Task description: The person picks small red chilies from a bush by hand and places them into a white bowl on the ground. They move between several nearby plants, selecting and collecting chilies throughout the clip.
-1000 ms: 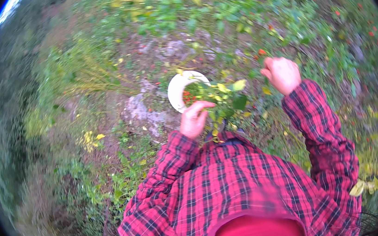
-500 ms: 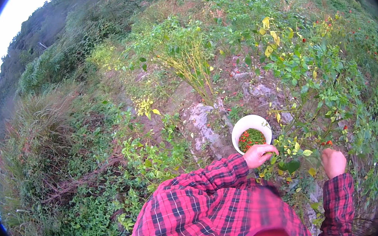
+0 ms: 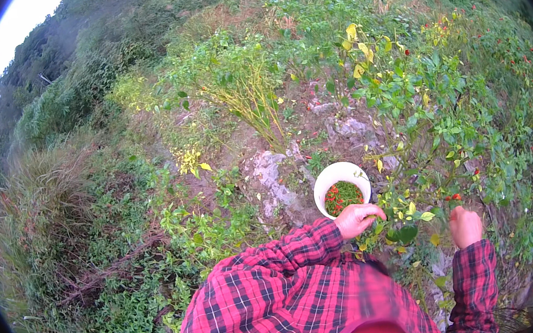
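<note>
A white bucket [image 3: 362, 178], partly filled with red and green chili peppers [image 3: 343, 197], stands on the ground in front of me. My left hand [image 3: 355, 220] is at its near rim, fingers pinched at the edge of a leafy chili plant [image 3: 410, 212]; whatever they grip is too small to name. On the plant's other side, my right hand [image 3: 466, 228] is curled closed just below a few red chili peppers [image 3: 454, 197]. Its fingertips are mostly hidden, so I cannot tell what is in them.
Taller chili plants [image 3: 443, 100] with scattered red fruit grow ahead and to the right. A bushy plant with bare yellowish stems [image 3: 249, 99] rises beyond the bucket. Pale rock [image 3: 271, 176] shows left of the bucket. Dense weeds [image 3: 118, 308] cover the left side.
The view has swung slightly right, so the bucket and plants sit further left in the picture. Both hands keep nearly the same places around the chili plant.
</note>
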Action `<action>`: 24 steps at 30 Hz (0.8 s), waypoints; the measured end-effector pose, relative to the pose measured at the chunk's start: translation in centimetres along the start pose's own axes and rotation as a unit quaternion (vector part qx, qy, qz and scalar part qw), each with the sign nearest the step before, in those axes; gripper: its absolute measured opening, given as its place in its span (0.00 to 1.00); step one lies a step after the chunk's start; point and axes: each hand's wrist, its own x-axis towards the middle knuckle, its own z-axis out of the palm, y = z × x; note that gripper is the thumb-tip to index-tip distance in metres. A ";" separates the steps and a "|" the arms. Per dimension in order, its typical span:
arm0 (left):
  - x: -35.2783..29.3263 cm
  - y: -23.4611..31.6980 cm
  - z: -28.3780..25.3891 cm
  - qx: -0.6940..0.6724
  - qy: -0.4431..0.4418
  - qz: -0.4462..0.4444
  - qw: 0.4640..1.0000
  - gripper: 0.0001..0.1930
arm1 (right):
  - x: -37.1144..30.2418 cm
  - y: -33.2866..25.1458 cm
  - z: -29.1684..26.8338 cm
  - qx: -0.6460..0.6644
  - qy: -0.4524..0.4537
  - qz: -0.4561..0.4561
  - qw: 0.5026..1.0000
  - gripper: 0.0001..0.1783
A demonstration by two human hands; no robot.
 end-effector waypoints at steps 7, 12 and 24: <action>0.0 0.2 -0.2 -0.020 -0.001 -0.031 0.999 0.15 | -0.4 -0.4 0.3 0.075 0.010 0.017 0.997 0.10; -0.1 0.1 -0.3 -0.023 0.015 -0.070 0.997 0.14 | -0.7 -0.5 0.5 0.187 -0.033 0.031 0.981 0.11; -0.4 -0.4 -0.2 -0.015 0.008 -0.042 0.999 0.16 | 1.2 -2.7 -5.3 0.805 -0.121 0.080 0.575 0.08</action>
